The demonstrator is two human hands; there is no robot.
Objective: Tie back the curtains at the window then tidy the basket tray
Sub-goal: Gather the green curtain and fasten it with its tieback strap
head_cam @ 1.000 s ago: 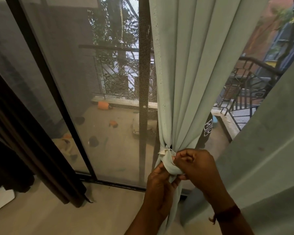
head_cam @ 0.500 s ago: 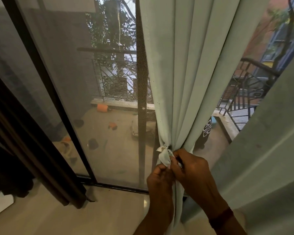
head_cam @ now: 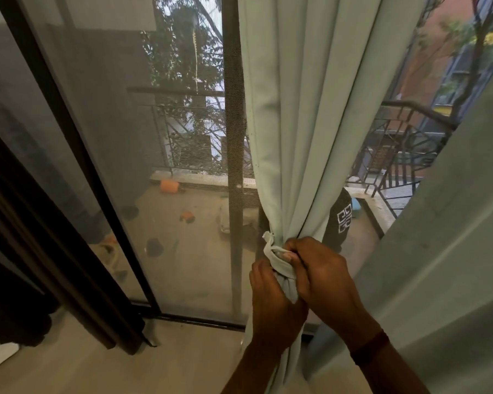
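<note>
One mark, no words that can be read.

A white square emblem [head_cam: 344, 218] of interlocking angular lines stands on a black rounded object [head_cam: 334, 234] near the right edge of the grey balcony floor [head_cam: 188, 260], just beside the pale green fabric curtain [head_cam: 310, 109]. It shows no legible letters or numbers; nothing else carries text.

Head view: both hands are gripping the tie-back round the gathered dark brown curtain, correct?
Not the brown one. In the head view, the left hand and right hand grip the tie-back round the gathered pale green curtain; the dark brown curtain hangs apart at the left edge, with no hand on it.
</note>
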